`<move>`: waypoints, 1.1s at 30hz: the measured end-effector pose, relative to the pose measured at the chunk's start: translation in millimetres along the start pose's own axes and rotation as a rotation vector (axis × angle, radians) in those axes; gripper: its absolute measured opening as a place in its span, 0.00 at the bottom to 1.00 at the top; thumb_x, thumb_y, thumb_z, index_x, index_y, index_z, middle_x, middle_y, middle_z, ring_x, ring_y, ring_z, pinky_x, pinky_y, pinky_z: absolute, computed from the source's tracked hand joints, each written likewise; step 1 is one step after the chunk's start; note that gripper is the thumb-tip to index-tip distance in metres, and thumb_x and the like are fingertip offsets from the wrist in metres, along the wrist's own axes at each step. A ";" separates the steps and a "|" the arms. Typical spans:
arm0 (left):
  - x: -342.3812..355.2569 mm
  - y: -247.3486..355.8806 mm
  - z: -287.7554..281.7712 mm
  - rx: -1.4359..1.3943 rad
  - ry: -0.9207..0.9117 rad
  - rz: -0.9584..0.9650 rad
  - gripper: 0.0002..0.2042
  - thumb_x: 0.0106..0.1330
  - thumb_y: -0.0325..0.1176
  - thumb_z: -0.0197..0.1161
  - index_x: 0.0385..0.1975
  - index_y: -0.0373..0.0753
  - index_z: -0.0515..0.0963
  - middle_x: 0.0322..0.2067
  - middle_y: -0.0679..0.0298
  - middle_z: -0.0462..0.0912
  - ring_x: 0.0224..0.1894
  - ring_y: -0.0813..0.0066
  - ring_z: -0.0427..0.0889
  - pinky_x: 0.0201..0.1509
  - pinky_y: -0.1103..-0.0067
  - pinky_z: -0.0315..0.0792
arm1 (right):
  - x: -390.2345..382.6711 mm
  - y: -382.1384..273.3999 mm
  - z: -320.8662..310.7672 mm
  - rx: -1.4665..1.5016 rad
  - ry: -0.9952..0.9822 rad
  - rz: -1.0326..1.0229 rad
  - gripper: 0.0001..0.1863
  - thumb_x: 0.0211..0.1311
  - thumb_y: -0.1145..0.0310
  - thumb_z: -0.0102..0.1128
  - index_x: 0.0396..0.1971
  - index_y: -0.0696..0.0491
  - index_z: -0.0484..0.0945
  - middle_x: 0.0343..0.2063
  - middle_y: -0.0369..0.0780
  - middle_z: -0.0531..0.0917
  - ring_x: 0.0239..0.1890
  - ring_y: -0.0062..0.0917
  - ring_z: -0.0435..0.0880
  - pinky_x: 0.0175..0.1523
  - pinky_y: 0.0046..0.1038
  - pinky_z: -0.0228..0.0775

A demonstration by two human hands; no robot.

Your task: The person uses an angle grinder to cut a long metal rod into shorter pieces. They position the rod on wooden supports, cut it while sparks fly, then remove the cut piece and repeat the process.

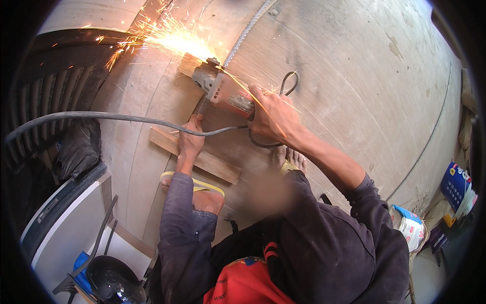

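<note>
Dusty floor (364, 96) under the nearer wooden block (220, 168); beyond the block, the grinder (230, 96) clamped in the right hand (276, 116) and a ribbed rod (247, 34) grasped by the left hand (191, 139); left of it, dark slats (50, 96).

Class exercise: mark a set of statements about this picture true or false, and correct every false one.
1. The right hand grips the angle grinder. True.
2. The sparks spray mainly toward the lower right of the picture. False: the bright spray of sparks goes toward the upper left.
3. The cable passes across the left hand in this view. True.
4. Both hands wear thick gloves. False: both hands are bare.
5. The short wooden block lies beyond the right hand, at the picture's right edge. False: the wooden block lies by the left wrist.
</note>
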State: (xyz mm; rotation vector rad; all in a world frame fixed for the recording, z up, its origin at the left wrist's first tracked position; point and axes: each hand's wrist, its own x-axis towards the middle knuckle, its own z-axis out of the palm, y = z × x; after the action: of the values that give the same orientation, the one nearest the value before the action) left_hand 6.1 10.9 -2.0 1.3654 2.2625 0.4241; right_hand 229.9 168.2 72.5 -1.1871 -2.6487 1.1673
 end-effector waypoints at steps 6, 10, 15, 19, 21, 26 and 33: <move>0.9 -3.3 1.7 0.005 0.019 0.035 0.21 0.75 0.47 0.44 0.33 0.33 0.74 0.23 0.40 0.75 0.30 0.34 0.75 0.32 0.54 0.67 | 0.7 3.6 8.1 0.010 0.112 -0.049 0.23 0.43 0.71 0.63 0.40 0.63 0.68 0.30 0.55 0.81 0.31 0.50 0.83 0.34 0.44 0.75; 0.9 -2.1 1.6 -0.002 0.016 0.030 0.21 0.75 0.47 0.44 0.32 0.33 0.74 0.23 0.40 0.75 0.30 0.34 0.75 0.32 0.55 0.66 | 2.1 1.9 7.6 -0.009 0.090 -0.018 0.22 0.43 0.72 0.63 0.40 0.63 0.68 0.31 0.55 0.81 0.31 0.50 0.83 0.34 0.45 0.75; 0.8 -2.0 2.7 -0.003 0.044 0.063 0.19 0.74 0.44 0.46 0.34 0.34 0.75 0.26 0.39 0.76 0.33 0.34 0.75 0.31 0.54 0.67 | 3.9 2.8 11.4 -0.004 0.057 0.035 0.23 0.40 0.71 0.62 0.40 0.61 0.69 0.33 0.53 0.80 0.36 0.51 0.81 0.39 0.46 0.73; 0.0 -2.3 0.9 0.009 0.046 0.068 0.16 0.73 0.41 0.48 0.35 0.34 0.75 0.26 0.38 0.77 0.33 0.34 0.76 0.30 0.54 0.67 | 5.2 0.3 10.1 0.013 0.056 0.045 0.22 0.40 0.72 0.61 0.40 0.61 0.69 0.32 0.53 0.80 0.36 0.51 0.81 0.39 0.46 0.73; 0.6 -3.0 3.1 0.022 0.069 0.099 0.16 0.73 0.41 0.48 0.35 0.34 0.75 0.25 0.39 0.76 0.32 0.33 0.76 0.30 0.54 0.67 | 5.8 1.3 9.6 0.011 0.045 0.053 0.22 0.41 0.71 0.61 0.40 0.60 0.69 0.32 0.53 0.80 0.36 0.51 0.81 0.39 0.46 0.73; 0.9 -4.9 4.6 0.036 0.084 0.099 0.15 0.73 0.41 0.49 0.34 0.34 0.75 0.23 0.39 0.76 0.31 0.33 0.76 0.29 0.53 0.67 | 7.2 -0.8 9.1 0.015 0.053 0.057 0.21 0.41 0.72 0.60 0.38 0.60 0.69 0.31 0.54 0.80 0.34 0.52 0.81 0.39 0.47 0.72; 0.6 0.7 1.3 0.024 0.097 0.117 0.12 0.71 0.37 0.51 0.35 0.34 0.75 0.24 0.39 0.76 0.31 0.35 0.76 0.30 0.55 0.68 | 9.9 3.0 14.4 -0.006 0.102 0.006 0.17 0.45 0.73 0.58 0.36 0.64 0.70 0.30 0.56 0.81 0.31 0.52 0.83 0.35 0.46 0.75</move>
State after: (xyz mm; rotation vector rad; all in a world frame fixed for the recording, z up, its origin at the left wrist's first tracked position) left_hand 7.1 11.8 -3.0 1.5250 2.2787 0.5147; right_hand 220.6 166.9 57.5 -1.2209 -2.5779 1.0704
